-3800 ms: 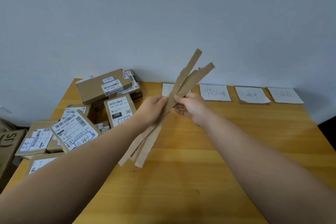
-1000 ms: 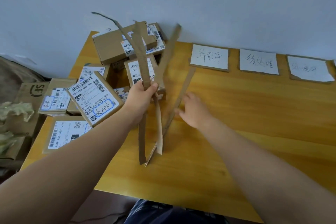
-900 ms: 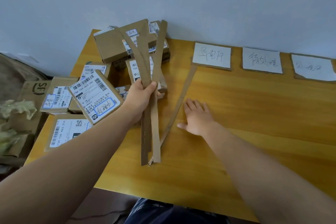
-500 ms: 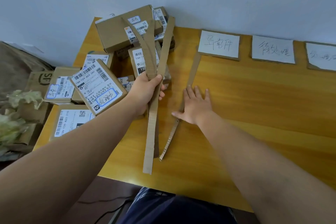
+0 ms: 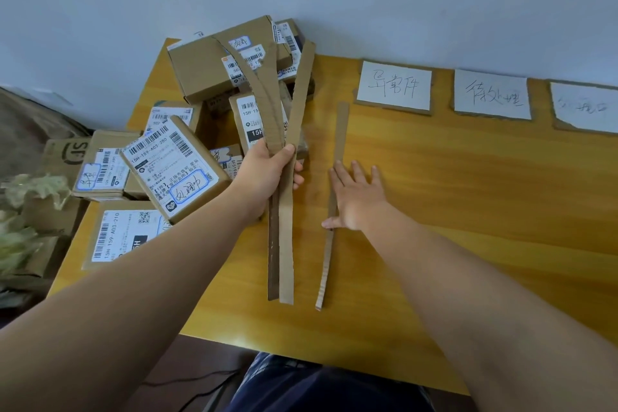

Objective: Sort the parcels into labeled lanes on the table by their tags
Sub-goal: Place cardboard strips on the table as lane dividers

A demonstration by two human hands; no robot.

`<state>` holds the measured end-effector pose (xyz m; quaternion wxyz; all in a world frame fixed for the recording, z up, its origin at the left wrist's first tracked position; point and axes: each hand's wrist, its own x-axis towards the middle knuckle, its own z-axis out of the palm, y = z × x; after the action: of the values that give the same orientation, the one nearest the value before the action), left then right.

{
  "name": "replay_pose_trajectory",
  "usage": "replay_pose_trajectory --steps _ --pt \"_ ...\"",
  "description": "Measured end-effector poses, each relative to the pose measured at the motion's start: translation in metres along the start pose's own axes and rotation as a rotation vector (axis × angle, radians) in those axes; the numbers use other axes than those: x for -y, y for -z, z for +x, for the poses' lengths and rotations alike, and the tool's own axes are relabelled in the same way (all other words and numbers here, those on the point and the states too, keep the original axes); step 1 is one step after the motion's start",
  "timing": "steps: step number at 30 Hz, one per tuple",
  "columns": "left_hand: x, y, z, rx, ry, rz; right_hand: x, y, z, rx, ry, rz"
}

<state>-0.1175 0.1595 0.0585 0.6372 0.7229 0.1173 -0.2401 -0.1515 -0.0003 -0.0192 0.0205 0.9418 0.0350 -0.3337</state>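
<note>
Parcels (image 5: 174, 164): brown corrugated boxes, white barcode labels, heaped at the table's (image 5: 468, 194) far-left corner. My left hand (image 5: 267, 174) grips ragged cardboard strips (image 5: 284, 244). My right hand (image 5: 359, 197), fingers spread flat, presses a single strip (image 5: 341, 130) onto the wood. Handwritten lane cards (image 5: 394, 85) line the far edge.

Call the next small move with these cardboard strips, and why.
Probably: lift the right hand, pull one strip from the bundle in the left hand and lay it in the gap between the first card and the second card. The laid strip sits flat under the right hand, left of the first card, like a lane divider; no divider lies right of that card.
</note>
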Motion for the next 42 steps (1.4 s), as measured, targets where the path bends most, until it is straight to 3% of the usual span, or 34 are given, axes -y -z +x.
replay_pose_trajectory --steps 4,8,11,15,19,23,28,32,37,42 --pt "0.004 -0.001 -0.002 -0.005 -0.001 -0.005 -0.003 -0.002 -0.006 -0.036 0.016 0.062" --pt "-0.007 -0.004 -0.007 -0.062 0.013 -0.025 -0.005 0.01 -0.022 -0.276 0.066 0.265" --pt "-0.026 -0.009 -0.014 -0.097 -0.035 -0.014 -0.012 0.032 -0.037 -0.407 0.036 0.643" --pt "-0.049 -0.021 -0.022 -0.085 -0.146 0.011 -0.019 0.077 -0.06 -0.454 0.06 1.252" --pt "-0.067 -0.04 -0.032 0.036 -0.279 0.004 -0.027 0.112 -0.089 -0.511 0.121 1.562" --pt "-0.074 -0.063 -0.04 0.131 -0.314 -0.001 -0.036 0.122 -0.109 -0.597 0.129 1.631" --pt "-0.067 -0.088 -0.045 0.214 -0.319 0.062 -0.052 0.109 -0.115 -0.689 -0.073 1.587" --pt "-0.058 -0.1 -0.039 0.158 -0.271 0.138 -0.076 0.09 -0.117 -0.718 -0.213 1.52" --pt "-0.04 -0.109 -0.028 0.167 -0.175 0.195 -0.113 0.048 -0.114 -0.611 -0.36 1.457" --pt "-0.026 -0.122 -0.022 0.182 -0.012 0.036 -0.134 0.013 -0.106 -0.45 -0.419 1.62"
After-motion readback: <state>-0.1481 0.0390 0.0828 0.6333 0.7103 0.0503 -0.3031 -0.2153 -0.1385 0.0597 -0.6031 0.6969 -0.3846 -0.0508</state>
